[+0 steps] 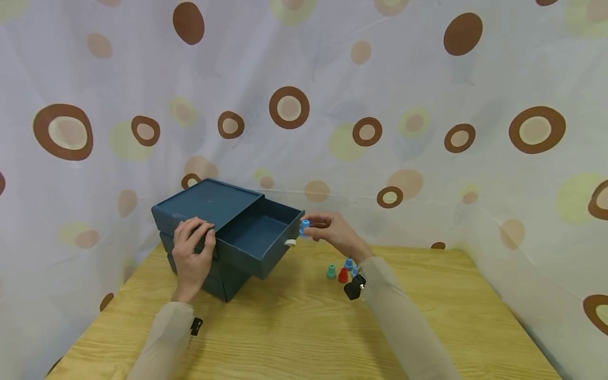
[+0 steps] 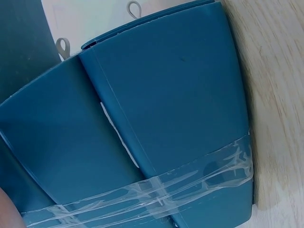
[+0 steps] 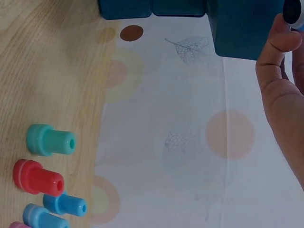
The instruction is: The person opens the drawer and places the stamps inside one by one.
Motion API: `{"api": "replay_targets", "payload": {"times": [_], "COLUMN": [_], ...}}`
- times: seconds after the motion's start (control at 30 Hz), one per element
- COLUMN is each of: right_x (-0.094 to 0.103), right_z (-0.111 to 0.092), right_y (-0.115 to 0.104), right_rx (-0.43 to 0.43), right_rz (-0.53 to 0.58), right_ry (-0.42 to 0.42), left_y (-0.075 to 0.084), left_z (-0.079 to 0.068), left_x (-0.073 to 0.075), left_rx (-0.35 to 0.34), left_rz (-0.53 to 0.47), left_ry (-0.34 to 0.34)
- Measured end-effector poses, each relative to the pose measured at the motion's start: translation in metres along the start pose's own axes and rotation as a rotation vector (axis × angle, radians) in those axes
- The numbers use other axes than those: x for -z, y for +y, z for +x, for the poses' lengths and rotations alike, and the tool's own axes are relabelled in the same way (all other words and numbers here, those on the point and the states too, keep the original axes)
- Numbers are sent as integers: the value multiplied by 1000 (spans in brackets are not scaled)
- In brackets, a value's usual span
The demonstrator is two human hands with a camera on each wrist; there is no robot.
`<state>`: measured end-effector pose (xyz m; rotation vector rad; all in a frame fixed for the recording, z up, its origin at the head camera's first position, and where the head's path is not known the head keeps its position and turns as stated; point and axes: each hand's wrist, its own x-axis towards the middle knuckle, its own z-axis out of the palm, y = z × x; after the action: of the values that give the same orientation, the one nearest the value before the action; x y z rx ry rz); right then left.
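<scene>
A dark blue drawer unit [image 1: 209, 198] stands at the left of the wooden table, its top drawer [image 1: 261, 227] pulled out. My left hand [image 1: 193, 253] rests on the unit's near side, fingers over its top edge beside the drawer opening. In the left wrist view, clear tape [image 2: 190, 185] runs across the unit's side. My right hand [image 1: 332, 232] pinches a light blue stepped plastic peg [image 1: 305, 226] between thumb and fingers, right at the drawer's front rim. The right wrist view cuts that peg [image 3: 295, 13] off at the upper right corner.
Several similar pegs stand on the table [image 1: 304, 327] below my right forearm, among them a green peg [image 1: 331, 272], a red peg [image 1: 343, 275] and a blue peg [image 1: 349, 263]. A pale pull tab [image 1: 290, 243] sticks out from the drawer front. Patterned cloth [image 1: 328, 68] hangs behind.
</scene>
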<state>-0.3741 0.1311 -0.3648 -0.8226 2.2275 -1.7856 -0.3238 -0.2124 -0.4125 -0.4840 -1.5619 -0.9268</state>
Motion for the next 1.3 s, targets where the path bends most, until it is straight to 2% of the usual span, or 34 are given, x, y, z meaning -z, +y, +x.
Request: {"api": "replay_targets", "payload": {"times": [0.17,0.47,0.7,0.9,1.17,1.3], "right_x": [-1,2,-3,-8,-11,-14], "right_z": [4,10,22,35,47,53], "right_y": [-10,-25,-35,-44,-50,-54], "right_rx": [54,80,85,101,146,132], "right_rz": [3,20,-51,-103,-133,-131], "right_ry": [1,34,47,71,84,81], "left_y": [2,5,3,3,4,4], "left_z": [0,-2,-3,-3,-3,-1], "left_x": [1,-1,-2,0,-1,-1], "left_rx": [2,-5,-13,7,11,8], "left_rz": [7,1,-11,9,14,16], "left_ry": [-10,-11,8,15,-3,-2]}}
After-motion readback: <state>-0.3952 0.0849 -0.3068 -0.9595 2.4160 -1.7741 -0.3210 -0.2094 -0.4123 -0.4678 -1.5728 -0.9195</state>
